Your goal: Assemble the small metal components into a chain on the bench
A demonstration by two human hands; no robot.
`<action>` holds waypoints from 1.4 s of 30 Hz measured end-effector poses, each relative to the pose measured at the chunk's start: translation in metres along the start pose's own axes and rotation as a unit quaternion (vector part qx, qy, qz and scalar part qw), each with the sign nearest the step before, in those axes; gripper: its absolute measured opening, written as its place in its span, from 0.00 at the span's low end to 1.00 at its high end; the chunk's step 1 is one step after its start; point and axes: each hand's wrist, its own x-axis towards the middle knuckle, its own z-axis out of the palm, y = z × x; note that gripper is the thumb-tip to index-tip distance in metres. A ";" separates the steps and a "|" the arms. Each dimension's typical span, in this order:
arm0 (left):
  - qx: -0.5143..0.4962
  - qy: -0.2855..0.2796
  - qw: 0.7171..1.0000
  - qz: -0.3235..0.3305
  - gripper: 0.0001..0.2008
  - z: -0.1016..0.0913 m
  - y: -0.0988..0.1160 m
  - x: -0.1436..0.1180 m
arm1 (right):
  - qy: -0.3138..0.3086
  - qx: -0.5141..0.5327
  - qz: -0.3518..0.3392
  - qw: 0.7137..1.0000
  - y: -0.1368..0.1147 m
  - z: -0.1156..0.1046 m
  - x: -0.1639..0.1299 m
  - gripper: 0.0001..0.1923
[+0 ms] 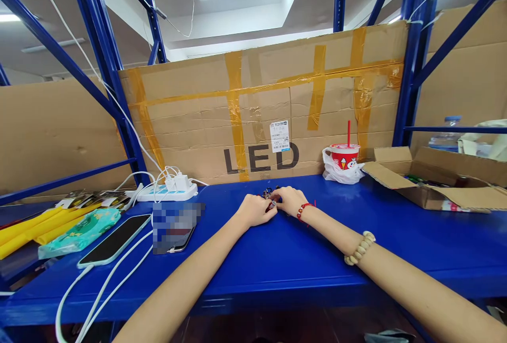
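Both hands meet at the middle of the blue bench [277,258], close to the taped cardboard wall marked LED [261,116]: the left hand [255,210] and the right hand [291,200] each have a narrow grip pinched on a small dark cluster of metal parts [271,195], too small to name, which sits between the fingertips just above the bench top. To the left lie a smartphone [114,240] on a white cable and a white power strip [170,191]. To the right stand a red drink cup with a straw [344,157] and an open cardboard box [431,179].
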 end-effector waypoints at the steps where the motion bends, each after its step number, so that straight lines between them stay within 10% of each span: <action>1: 0.000 0.001 1.000 0.001 0.16 0.000 0.000 0.000 | 0.000 0.000 0.002 1.000 0.000 0.001 0.000 0.11; 42: -0.011 0.008 1.000 -0.023 0.17 0.002 -0.001 -0.001 | -0.003 0.004 0.046 0.999 -0.004 -0.001 -0.002 0.10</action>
